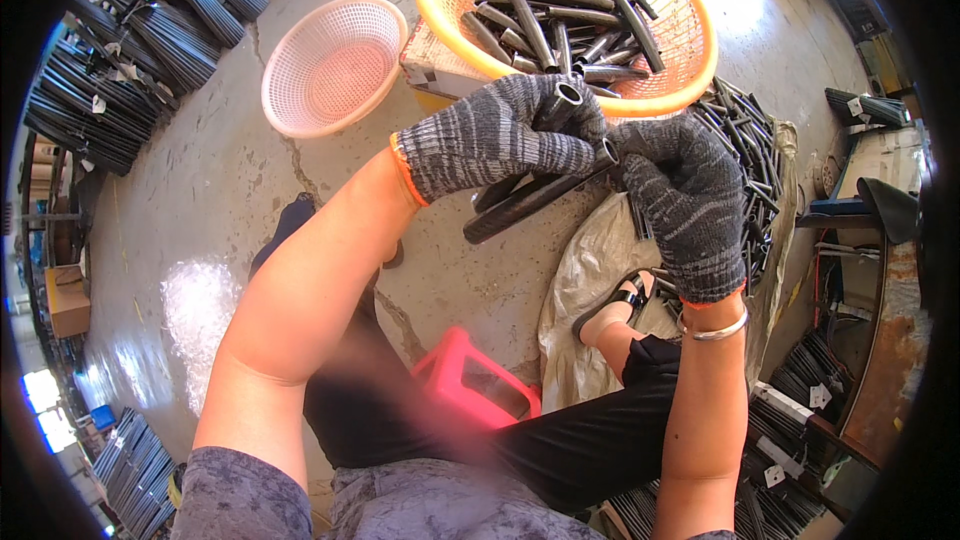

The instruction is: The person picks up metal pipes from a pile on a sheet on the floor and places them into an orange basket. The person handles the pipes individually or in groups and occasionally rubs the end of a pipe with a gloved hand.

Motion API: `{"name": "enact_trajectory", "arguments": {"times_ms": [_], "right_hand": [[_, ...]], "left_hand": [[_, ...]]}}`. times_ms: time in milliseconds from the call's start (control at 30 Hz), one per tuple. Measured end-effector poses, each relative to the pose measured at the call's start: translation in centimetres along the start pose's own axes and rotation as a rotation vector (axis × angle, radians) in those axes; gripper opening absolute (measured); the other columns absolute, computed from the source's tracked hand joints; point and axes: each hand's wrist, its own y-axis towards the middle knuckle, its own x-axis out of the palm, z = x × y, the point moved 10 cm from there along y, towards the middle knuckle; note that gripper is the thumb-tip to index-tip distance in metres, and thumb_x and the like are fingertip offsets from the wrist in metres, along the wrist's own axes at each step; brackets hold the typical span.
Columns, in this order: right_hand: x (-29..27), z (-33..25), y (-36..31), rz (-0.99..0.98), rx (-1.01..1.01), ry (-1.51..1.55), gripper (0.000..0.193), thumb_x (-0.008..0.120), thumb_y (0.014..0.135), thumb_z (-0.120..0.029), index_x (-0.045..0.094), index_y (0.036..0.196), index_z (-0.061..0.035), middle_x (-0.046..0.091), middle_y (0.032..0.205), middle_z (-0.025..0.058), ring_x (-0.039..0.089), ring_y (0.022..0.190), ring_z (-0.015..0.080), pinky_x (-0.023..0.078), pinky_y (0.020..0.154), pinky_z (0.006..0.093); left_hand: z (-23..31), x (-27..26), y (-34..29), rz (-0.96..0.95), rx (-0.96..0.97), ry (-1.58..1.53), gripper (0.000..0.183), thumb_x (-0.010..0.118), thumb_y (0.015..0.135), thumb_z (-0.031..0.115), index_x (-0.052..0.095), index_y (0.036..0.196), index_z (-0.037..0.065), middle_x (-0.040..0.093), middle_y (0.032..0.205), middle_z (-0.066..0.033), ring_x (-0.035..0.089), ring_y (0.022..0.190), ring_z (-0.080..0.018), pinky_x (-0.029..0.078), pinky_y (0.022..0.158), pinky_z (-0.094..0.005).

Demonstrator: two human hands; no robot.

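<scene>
My left hand [500, 135], in a dark grey knitted glove with an orange cuff, is closed around a few short black tubes [525, 206]. One tube's hollow end points up between the fingers; another slants down to the left below the palm. Close against that slanting tube's upper end is my right hand [690, 205], gloved alike, its fingers curled together. Whether anything is inside those fingers is hidden. Just beyond both hands stands an orange plastic basket [708, 35] heaped with similar black tubes [560, 5].
A pale pink basket [272, 80] sits on the concrete floor to the left. Loose tubes [750, 160] lie on a beige sack [575, 310] at the right. A red plastic stool [465, 370] is between my legs. Bundled black rods [90, 100] line the far left.
</scene>
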Motion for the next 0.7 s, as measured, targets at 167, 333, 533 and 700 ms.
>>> {"name": "enact_trajectory", "arguments": {"times_ms": [167, 333, 533, 700], "right_hand": [[0.3, -0.3, -0.2, 0.033, -0.039, -0.067, 0.012, 0.065, 0.08, 0.003, 0.064, 0.091, -0.0005, 0.066, 0.078, 0.0057, 0.061, 0.071, 0.0106, 0.05, 0.067, 0.0261], [0.4, -0.6, -0.4, 0.057, -0.099, -0.095, 0.009, 0.065, 0.08, 0.003, 0.063, 0.089, -0.0009, 0.065, 0.075, 0.0061, 0.06, 0.067, 0.0109, 0.05, 0.065, 0.0265], [0.2, -0.5, 0.0, 0.109, -0.076, -0.148, 0.009, 0.066, 0.08, 0.001, 0.062, 0.088, -0.0019, 0.065, 0.075, 0.0078, 0.061, 0.065, 0.0123, 0.05, 0.064, 0.0265], [0.2, -1.6, 0.0, 0.113, -0.149, -0.247, 0.008, 0.066, 0.08, 0.001, 0.062, 0.088, -0.002, 0.065, 0.075, 0.0076, 0.061, 0.066, 0.0122, 0.05, 0.063, 0.0265]], "left_hand": [[0.3, 0.2, -0.1, -0.022, 0.031, -0.009, 0.014, 0.065, 0.085, 0.005, 0.063, 0.099, 0.004, 0.064, 0.092, 0.0004, 0.056, 0.089, -0.0072, 0.047, 0.082, -0.0234], [0.0, 0.3, -0.1, -0.015, 0.008, 0.009, 0.016, 0.066, 0.084, 0.003, 0.062, 0.1, 0.004, 0.064, 0.093, 0.0003, 0.057, 0.088, -0.0072, 0.048, 0.082, -0.0231], [-0.4, 0.4, 0.1, 0.023, -0.015, 0.053, 0.029, 0.077, 0.073, -0.001, 0.061, 0.095, 0.005, 0.061, 0.086, 0.003, 0.055, 0.082, -0.0064, 0.048, 0.077, -0.0225], [-0.3, 0.3, 0.0, -0.005, -0.067, 0.114, 0.029, 0.078, 0.07, 0.0, 0.065, 0.096, 0.004, 0.064, 0.084, 0.0018, 0.057, 0.08, -0.007, 0.049, 0.075, -0.0229]]}}
